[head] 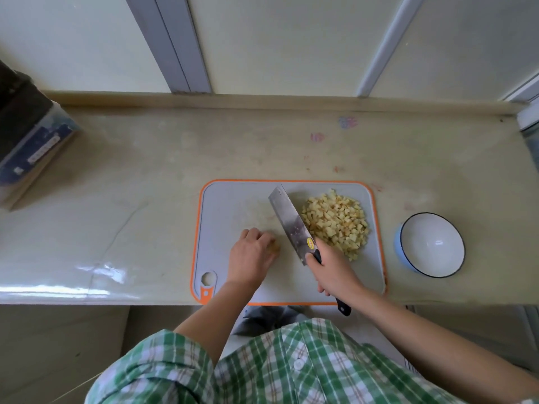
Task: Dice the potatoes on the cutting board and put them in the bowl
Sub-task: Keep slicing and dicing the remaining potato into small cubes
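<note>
Grey plastic cutting board (221,205), orange-rimmed, lies at the near edge of a beige counter (145,185); a heap of diced potato (335,223) sits on its right half, and a white bowl (431,246) stands on the counter just off the board's right side. Left hand (250,255) at mid-board, fingers curled down over a small uncut potato piece (274,246), pinning it. Right hand (332,272) wrapped round the black handle of a cleaver (288,220), blade slanting away and leftward between the left hand and the heap; cannot tell whether its edge touches the board.
</note>
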Available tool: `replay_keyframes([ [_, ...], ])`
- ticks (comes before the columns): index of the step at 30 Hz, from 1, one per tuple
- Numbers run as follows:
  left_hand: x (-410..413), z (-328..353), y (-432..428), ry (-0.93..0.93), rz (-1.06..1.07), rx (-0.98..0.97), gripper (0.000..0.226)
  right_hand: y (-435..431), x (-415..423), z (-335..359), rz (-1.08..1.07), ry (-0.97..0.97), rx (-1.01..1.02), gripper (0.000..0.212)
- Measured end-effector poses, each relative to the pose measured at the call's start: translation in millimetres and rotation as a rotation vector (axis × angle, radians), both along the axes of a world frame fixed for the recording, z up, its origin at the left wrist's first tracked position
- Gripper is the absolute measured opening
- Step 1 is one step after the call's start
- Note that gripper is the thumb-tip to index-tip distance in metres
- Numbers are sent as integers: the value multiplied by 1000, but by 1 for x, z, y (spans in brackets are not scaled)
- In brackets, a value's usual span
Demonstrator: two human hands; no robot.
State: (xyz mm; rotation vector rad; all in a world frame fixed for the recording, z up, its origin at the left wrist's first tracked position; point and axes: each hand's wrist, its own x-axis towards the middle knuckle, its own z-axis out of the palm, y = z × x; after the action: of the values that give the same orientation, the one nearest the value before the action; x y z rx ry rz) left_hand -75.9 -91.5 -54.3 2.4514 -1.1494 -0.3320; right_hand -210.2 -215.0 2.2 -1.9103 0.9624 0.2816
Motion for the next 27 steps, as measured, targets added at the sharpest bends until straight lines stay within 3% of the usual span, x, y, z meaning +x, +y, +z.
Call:
replay_keyframes([
  [2,3,-3,-6,39,-24,-24,16,-1,-1,0,-14,1,0,12],
  [6,11,-6,-19,53,-103,-3,30,-2,-3,4,-10,-7,-14,11],
  [11,-1,-1,-17,34,53,-21,31,-3,-6,4,2,-5,-37,14],
  [15,-7,-1,-17,9,131,55,18,2,-6,2,20,12,-42,17],
  [27,-9,4,-31,-107,42,125,24,4,-4,4,67,3,-145,22],
])
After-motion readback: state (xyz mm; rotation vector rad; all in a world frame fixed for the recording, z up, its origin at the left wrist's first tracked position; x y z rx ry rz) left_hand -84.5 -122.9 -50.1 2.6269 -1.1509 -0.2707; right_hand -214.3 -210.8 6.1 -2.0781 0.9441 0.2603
